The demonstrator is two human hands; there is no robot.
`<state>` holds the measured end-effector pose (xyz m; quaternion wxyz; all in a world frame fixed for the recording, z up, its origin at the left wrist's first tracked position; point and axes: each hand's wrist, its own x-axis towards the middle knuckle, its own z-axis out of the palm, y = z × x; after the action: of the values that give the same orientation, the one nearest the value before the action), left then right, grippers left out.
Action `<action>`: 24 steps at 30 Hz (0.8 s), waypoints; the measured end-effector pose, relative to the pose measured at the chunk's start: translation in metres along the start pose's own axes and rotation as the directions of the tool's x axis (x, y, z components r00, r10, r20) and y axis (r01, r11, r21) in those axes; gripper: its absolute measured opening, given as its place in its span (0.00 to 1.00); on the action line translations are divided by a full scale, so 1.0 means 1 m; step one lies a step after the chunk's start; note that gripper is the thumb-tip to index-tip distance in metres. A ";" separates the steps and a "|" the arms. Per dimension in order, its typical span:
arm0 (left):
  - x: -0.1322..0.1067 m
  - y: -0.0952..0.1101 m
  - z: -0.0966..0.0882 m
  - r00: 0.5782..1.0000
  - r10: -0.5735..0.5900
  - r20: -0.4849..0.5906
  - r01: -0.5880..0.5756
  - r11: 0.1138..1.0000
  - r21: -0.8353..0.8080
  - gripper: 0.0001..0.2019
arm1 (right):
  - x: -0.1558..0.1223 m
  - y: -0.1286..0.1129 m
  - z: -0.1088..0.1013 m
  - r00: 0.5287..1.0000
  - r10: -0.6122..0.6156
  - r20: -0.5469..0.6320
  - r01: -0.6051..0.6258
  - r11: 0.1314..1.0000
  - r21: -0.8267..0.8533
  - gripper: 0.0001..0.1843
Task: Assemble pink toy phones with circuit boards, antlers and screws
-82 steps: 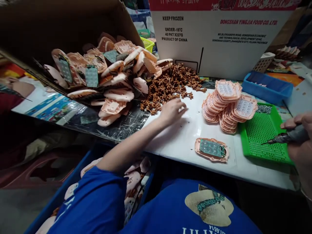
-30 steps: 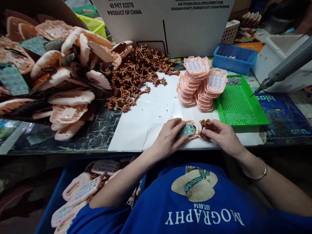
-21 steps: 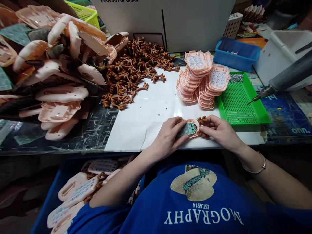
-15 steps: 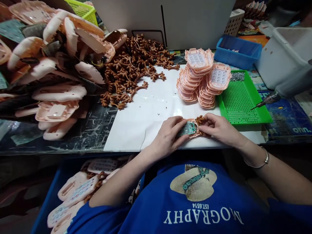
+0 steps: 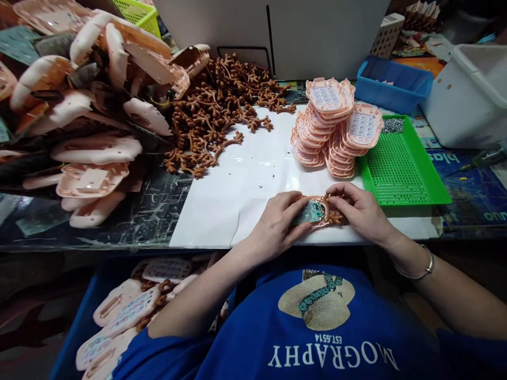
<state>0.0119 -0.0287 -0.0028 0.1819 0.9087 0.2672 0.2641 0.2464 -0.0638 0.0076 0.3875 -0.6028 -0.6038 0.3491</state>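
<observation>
My left hand (image 5: 275,224) is closed around the left part of a small pink plastic housing (image 5: 318,225), which lies open side up near the table's front edge. A green circuit board (image 5: 316,210) sits in it, partly covered by my left fingers. My right hand (image 5: 358,214) pinches at the far right corner of the housing, where a brown antler-shaped piece (image 5: 336,216) sticks out. The fingertips partly hide that piece.
Brown antler pieces (image 5: 222,100) lie heaped at the back, left of stacked pink keypad housings (image 5: 327,97). A green tray (image 5: 412,177) holds small screws (image 5: 393,125). An electric screwdriver (image 5: 489,157) hangs at right. Pink shells (image 5: 95,153) pile up at left; a blue bin (image 5: 75,327) stands below.
My right fingers have shifted to the far corner of the housing, uncovering more of the near brown piece. The screwdriver has swung away to the right. The view has shifted slightly.
</observation>
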 end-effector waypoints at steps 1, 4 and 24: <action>0.000 0.000 0.000 1.000 0.004 -0.003 -0.004 1.000 0.000 0.22 | 0.001 0.000 0.000 1.000 0.002 0.016 -0.002 1.000 -0.002 0.09; 0.000 0.000 0.000 1.000 -0.003 -0.001 0.003 1.000 -0.005 0.22 | 0.003 -0.003 -0.002 0.998 0.006 0.058 -0.004 0.999 -0.033 0.09; 0.001 -0.002 0.004 0.997 -0.045 0.067 0.046 0.999 -0.015 0.30 | -0.001 -0.010 0.008 0.995 0.003 0.102 0.079 0.605 -0.792 0.18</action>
<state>0.0147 -0.0273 -0.0067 0.2041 0.9093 0.2793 0.2315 0.2351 -0.0649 0.0126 0.0586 -0.6823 -0.7259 0.0640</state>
